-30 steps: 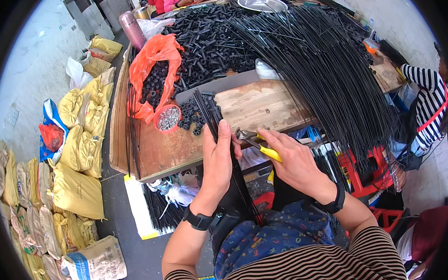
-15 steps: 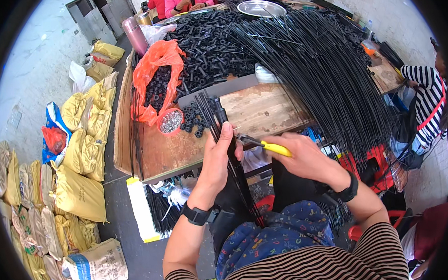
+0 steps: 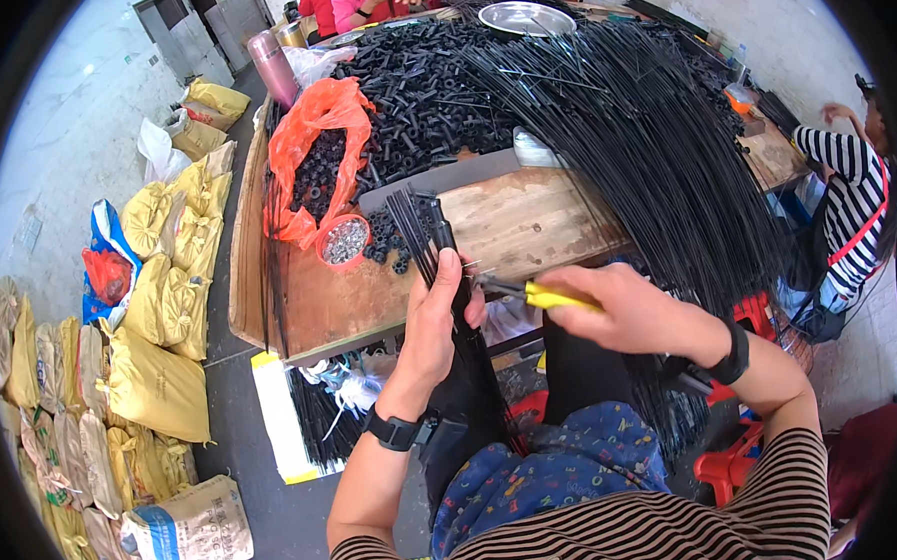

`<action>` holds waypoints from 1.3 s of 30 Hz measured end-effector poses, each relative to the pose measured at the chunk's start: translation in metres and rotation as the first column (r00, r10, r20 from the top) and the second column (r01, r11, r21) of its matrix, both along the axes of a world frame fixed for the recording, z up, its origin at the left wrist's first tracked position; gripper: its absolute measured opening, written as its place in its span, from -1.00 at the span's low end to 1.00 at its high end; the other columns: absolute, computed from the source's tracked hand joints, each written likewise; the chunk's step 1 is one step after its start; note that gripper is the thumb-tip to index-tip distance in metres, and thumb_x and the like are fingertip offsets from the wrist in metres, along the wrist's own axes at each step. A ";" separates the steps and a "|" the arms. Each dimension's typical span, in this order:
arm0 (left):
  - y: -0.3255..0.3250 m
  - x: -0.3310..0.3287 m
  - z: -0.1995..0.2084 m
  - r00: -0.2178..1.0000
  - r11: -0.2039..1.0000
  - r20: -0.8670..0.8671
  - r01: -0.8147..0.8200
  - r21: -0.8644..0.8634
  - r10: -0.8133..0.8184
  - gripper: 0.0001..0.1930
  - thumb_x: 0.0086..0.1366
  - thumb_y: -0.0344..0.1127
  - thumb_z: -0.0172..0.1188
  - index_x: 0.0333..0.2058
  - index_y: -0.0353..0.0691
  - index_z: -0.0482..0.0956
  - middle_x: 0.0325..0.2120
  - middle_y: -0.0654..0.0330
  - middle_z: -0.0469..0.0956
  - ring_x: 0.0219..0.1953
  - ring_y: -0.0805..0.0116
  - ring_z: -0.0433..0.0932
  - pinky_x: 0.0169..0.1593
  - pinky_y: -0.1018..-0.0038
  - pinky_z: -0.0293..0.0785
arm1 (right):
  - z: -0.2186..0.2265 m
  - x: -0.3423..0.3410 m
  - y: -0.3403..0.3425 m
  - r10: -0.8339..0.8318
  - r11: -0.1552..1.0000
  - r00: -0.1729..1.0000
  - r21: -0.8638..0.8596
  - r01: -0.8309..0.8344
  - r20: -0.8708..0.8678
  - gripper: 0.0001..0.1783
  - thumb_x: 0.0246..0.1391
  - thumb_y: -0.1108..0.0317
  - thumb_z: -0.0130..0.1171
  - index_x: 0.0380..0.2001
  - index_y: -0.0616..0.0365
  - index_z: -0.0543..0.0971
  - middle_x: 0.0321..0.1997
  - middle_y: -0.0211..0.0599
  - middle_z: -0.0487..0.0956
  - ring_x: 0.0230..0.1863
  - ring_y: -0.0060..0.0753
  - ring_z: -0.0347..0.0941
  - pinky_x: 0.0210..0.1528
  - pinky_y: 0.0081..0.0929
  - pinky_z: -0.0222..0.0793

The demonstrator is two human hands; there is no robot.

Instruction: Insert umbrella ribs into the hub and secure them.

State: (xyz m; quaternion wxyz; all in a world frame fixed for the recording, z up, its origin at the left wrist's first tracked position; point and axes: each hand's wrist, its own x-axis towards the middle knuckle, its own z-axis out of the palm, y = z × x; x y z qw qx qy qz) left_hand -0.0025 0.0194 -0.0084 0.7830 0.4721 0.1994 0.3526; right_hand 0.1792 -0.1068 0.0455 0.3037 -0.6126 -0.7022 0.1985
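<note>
My left hand [image 3: 434,321] is closed round a bundle of thin black rods [image 3: 413,226] and a thicker black tube [image 3: 443,227], whose lower lengths hang down to my lap. A short thin wire end sticks out beside the left fingers. My right hand [image 3: 625,310] grips yellow-handled pliers [image 3: 561,294], their dark jaws [image 3: 499,285] pointing left, just beside the left fingers. Beyond the left hand stands a small red bowl [image 3: 344,242] of shiny metal pieces. Some black ring-shaped parts [image 3: 385,245] lie next to it.
A wooden table [image 3: 526,217] holds a heap of short black parts [image 3: 430,91], long black rods [image 3: 654,161], an orange plastic bag [image 3: 302,136], a pink bottle [image 3: 272,69] and a metal tray [image 3: 527,17]. Yellow sacks [image 3: 158,383] line the left wall. Other people [image 3: 850,192] are at right and behind.
My right hand and the pliers have moved slightly right, away from the bundle. The left hand keeps its hold. The person at right has raised an arm.
</note>
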 end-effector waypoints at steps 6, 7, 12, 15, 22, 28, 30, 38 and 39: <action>-0.005 0.005 -0.002 0.999 1.000 -0.038 0.003 0.016 -0.003 -0.71 0.38 -0.04 -0.02 -0.31 -0.17 0.36 -0.60 0.29 0.38 -0.65 0.52 0.31 -0.53 0.56 0.24 | 0.013 -0.006 -0.007 -0.051 0.823 0.939 -0.547 -0.153 -0.339 -0.41 0.04 0.16 0.22 0.05 0.24 0.31 -0.46 -0.18 0.59 -0.61 -0.41 0.53 -0.58 -0.49 0.43; -0.007 0.002 -0.005 0.999 1.000 -0.040 -0.017 -0.024 0.016 -0.72 0.38 -0.05 -0.02 -0.32 -0.17 0.37 -0.62 0.29 0.37 -0.65 0.52 0.30 -0.54 0.56 0.24 | 0.021 -0.009 -0.007 -0.004 0.853 0.988 -0.517 -0.076 -0.152 -0.33 -0.05 0.18 0.30 0.07 0.23 0.29 -0.48 -0.19 0.58 -0.60 -0.36 0.53 -0.55 -0.44 0.44; -0.006 -0.002 -0.008 0.994 0.998 -0.090 -0.054 0.020 0.056 -0.65 0.38 0.02 -0.04 -0.33 -0.19 0.36 -0.60 0.31 0.31 -0.62 0.55 0.28 -0.52 0.57 0.23 | -0.001 0.004 -0.002 -0.146 0.816 0.859 0.550 -0.176 0.491 -0.50 -0.05 0.20 0.22 -0.05 0.20 0.43 -0.42 -0.09 0.57 -0.52 -0.06 0.51 -0.40 -0.29 0.45; -0.007 0.002 -0.003 0.998 0.998 -0.054 -0.045 -0.034 0.043 -0.63 0.39 0.01 -0.05 -0.38 -0.20 0.38 -0.63 0.32 0.30 -0.62 0.53 0.28 -0.52 0.55 0.24 | -0.006 0.011 -0.012 0.010 0.998 0.991 -0.061 -0.002 0.135 -0.56 0.09 0.15 0.12 -0.04 0.19 0.44 -0.39 -0.13 0.58 -0.52 -0.21 0.53 -0.41 -0.37 0.46; -0.006 0.000 -0.001 0.998 1.000 -0.057 -0.009 0.018 0.010 -0.68 0.38 0.00 -0.03 -0.30 -0.17 0.33 -0.59 0.29 0.33 -0.65 0.52 0.28 -0.53 0.55 0.23 | 0.028 -0.005 -0.013 0.052 0.857 0.988 -0.502 -0.117 -0.142 -0.42 0.06 0.18 0.21 0.07 0.28 0.34 -0.41 -0.19 0.60 -0.50 -0.45 0.56 -0.45 -0.54 0.46; -0.004 0.006 -0.008 0.996 0.998 -0.082 -0.037 0.050 0.041 -0.66 0.37 0.02 -0.03 -0.30 -0.17 0.34 -0.61 0.31 0.32 -0.64 0.52 0.28 -0.53 0.57 0.21 | -0.006 0.011 -0.010 -0.120 0.894 0.854 0.429 -0.128 0.506 -0.39 -0.23 0.23 0.30 -0.05 0.26 0.44 -0.20 -0.16 0.53 -0.29 -0.19 0.49 -0.24 -0.36 0.41; -0.009 0.006 0.001 0.998 0.999 -0.047 -0.036 0.008 0.036 -0.66 0.39 0.01 -0.05 -0.27 -0.18 0.34 -0.64 0.32 0.31 -0.64 0.52 0.27 -0.51 0.55 0.21 | -0.014 0.014 -0.013 -0.006 0.978 0.959 0.201 -0.052 0.282 -0.45 -0.09 0.21 0.22 -0.01 0.24 0.45 -0.33 -0.08 0.57 -0.41 -0.11 0.52 -0.35 -0.38 0.43; -0.005 0.003 0.000 0.993 0.993 0.015 0.116 -0.020 -0.116 -0.64 0.40 0.03 -0.10 -0.26 -0.19 0.33 -0.55 0.28 0.36 -0.60 0.52 0.28 -0.47 0.54 0.23 | 0.005 0.017 -0.008 -0.268 0.571 0.741 -0.721 -0.393 -0.616 -0.29 0.24 -0.18 -0.18 0.09 0.29 0.37 -0.30 -0.02 0.60 -0.31 -0.23 0.61 -0.20 -0.43 0.54; -0.005 0.003 0.000 0.992 0.991 0.020 0.123 -0.046 -0.122 -0.64 0.40 0.03 -0.10 -0.26 -0.19 0.33 -0.54 0.28 0.37 -0.60 0.53 0.28 -0.47 0.54 0.23 | 0.009 0.016 -0.007 -0.268 0.571 0.740 -0.720 -0.394 -0.617 -0.29 0.24 -0.18 -0.18 0.09 0.29 0.37 -0.30 -0.02 0.60 -0.31 -0.23 0.61 -0.20 -0.43 0.54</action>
